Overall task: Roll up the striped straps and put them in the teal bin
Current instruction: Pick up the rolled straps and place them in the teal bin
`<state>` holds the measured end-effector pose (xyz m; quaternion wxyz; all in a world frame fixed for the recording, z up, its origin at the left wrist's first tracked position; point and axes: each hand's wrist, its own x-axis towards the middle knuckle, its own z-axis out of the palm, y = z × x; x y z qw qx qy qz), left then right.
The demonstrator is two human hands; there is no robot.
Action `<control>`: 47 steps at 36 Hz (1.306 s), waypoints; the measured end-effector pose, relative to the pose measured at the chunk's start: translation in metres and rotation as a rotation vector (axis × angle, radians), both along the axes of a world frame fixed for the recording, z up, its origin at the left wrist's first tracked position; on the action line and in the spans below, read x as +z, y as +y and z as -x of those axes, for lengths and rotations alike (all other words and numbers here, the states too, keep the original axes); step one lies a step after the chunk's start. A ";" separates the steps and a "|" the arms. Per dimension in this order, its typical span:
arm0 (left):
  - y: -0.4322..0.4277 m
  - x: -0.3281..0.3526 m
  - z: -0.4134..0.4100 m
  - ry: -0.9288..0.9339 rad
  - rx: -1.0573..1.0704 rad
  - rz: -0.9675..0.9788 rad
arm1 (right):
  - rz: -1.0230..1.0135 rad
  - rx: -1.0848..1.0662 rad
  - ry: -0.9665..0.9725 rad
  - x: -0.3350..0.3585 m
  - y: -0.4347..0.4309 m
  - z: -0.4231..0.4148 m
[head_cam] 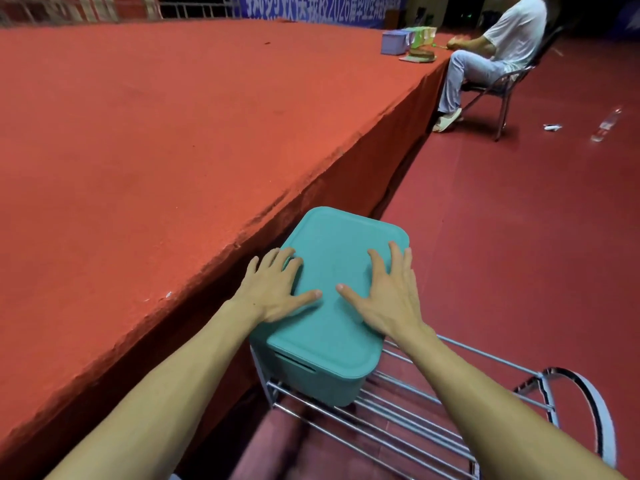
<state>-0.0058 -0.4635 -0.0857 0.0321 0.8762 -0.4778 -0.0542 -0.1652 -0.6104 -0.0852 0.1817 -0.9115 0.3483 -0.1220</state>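
A wide red-covered bench [156, 133] fills the left side. Just beside its draped edge, the teal bin [322, 375] stands on a metal wire rack [433, 420], its lid [332, 261] on. The left hand [277, 289] lies flat on the lid's left part, grip spread, fingers straight. The right hand [384, 292] rests flat on the lid's right part, grip likewise spread. Far right, a seated person [502, 39] sits at the bench, and a plastic bottle [606, 124] lies on the floor [519, 237].
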 end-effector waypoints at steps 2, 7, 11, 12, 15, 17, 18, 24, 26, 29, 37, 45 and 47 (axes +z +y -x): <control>-0.011 0.000 -0.003 0.040 0.004 -0.008 | 0.046 0.003 0.047 0.002 -0.019 -0.012; -0.037 -0.008 -0.012 0.039 0.035 -0.007 | 0.094 0.011 0.115 -0.005 -0.050 -0.030; -0.046 -0.016 -0.015 -0.033 0.062 -0.018 | 0.027 0.003 0.214 -0.021 -0.056 -0.035; -0.047 -0.017 -0.015 -0.048 0.062 -0.011 | 0.015 0.002 0.233 -0.024 -0.057 -0.036; -0.046 -0.018 -0.015 -0.049 0.081 0.041 | 0.030 0.019 0.274 -0.025 -0.060 -0.040; -0.047 -0.018 -0.015 -0.067 0.069 0.042 | 0.046 0.018 0.294 -0.025 -0.060 -0.041; -0.048 -0.018 -0.016 -0.077 0.063 0.033 | 0.053 0.017 0.305 -0.024 -0.059 -0.041; -0.050 -0.022 -0.015 -0.098 0.073 0.004 | 0.084 -0.006 0.282 -0.018 -0.062 -0.060; -0.049 -0.023 -0.015 -0.098 0.072 -0.001 | 0.103 0.067 0.248 -0.014 -0.063 -0.080; -0.047 -0.022 -0.015 -0.082 0.068 -0.003 | 0.076 0.202 0.216 -0.011 -0.063 -0.114; -0.044 -0.022 -0.015 -0.092 0.054 -0.003 | 0.177 0.273 0.277 -0.023 -0.062 -0.146; -0.044 -0.023 -0.018 -0.087 0.059 -0.004 | 0.197 0.259 0.297 -0.025 -0.063 -0.152; -0.044 -0.023 -0.018 -0.076 0.060 -0.004 | 0.202 0.257 0.298 -0.026 -0.063 -0.152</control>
